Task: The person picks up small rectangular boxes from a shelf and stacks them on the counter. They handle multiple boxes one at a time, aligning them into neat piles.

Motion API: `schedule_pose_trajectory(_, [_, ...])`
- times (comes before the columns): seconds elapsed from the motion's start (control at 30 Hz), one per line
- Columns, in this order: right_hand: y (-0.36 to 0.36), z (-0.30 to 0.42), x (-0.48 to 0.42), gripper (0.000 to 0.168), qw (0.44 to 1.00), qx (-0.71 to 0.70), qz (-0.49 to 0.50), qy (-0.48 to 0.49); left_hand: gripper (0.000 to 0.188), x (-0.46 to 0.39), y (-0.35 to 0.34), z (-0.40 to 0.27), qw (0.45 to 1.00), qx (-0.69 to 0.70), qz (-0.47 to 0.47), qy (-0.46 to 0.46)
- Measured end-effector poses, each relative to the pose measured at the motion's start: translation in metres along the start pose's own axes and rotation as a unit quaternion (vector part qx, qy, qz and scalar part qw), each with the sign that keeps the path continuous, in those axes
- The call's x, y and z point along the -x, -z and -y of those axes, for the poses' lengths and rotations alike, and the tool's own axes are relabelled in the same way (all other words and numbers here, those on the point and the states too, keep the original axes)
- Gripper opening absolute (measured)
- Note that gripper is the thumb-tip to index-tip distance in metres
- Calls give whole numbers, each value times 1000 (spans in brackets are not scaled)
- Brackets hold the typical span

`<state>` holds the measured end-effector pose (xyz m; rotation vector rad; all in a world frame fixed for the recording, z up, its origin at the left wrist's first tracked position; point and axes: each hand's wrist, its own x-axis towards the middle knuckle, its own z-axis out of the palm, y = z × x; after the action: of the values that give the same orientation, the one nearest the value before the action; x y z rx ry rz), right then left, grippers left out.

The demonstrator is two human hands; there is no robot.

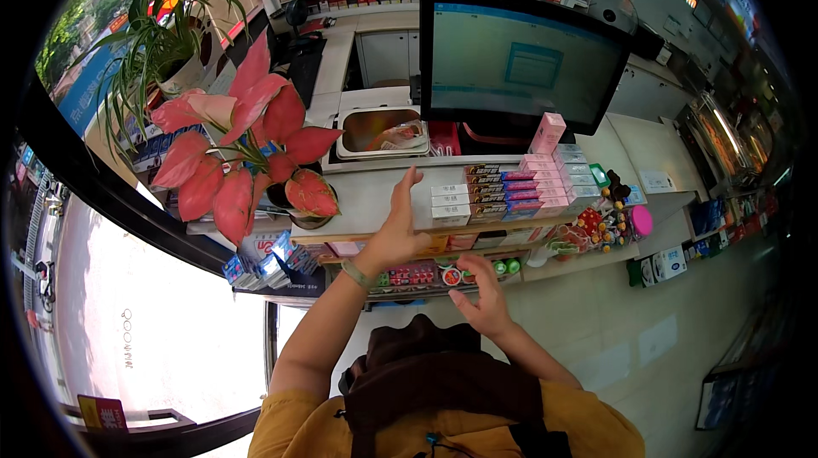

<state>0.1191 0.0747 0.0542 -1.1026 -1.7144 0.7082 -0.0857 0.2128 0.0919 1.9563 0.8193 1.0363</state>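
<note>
My left hand [395,231], with a bangle at its wrist, is raised at the counter's front edge, fingers stretched toward the counter [358,186]. It holds nothing. To its right stand stacked small boxes [487,195], white, dark, blue and pink, with one pink box [547,133] upright on top. My right hand [484,295] is lower, in front of the shelf under the countertop, its fingers curved and apart with nothing between them. Round green-lidded containers [506,266] lie on that shelf near it. Behind the boxes is a large monitor [521,65].
A pink-leaved potted plant [255,145] stands at the counter's left end, near a spider plant [172,42]. A metal tray [377,132] sits behind the counter. Small toys and a pink-lidded jar [641,221] are at right. A glass door [172,317] is at left.
</note>
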Motion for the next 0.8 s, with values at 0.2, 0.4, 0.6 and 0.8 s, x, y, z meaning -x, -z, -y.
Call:
schedule_pose_trajectory(0.2, [-31, 16, -8, 51, 998, 6, 54, 26, 78, 85, 16, -43, 997, -26, -71, -22])
schedule_pose_trajectory(0.4, [-74, 29, -16, 49, 984, 45, 135, 106, 25, 184, 23, -30, 975, -26, -208, 79])
schedule_pose_trajectory(0.6, [-135, 34, -19, 35, 960, 34, 229, 158, 37, 269, 40, -17, 897, 35, -390, 207])
schedule_pose_trajectory(0.8, [-202, 23, -23, 25, 923, 12, 326, 202, 53, 337, 62, 1, 824, 30, -501, 262])
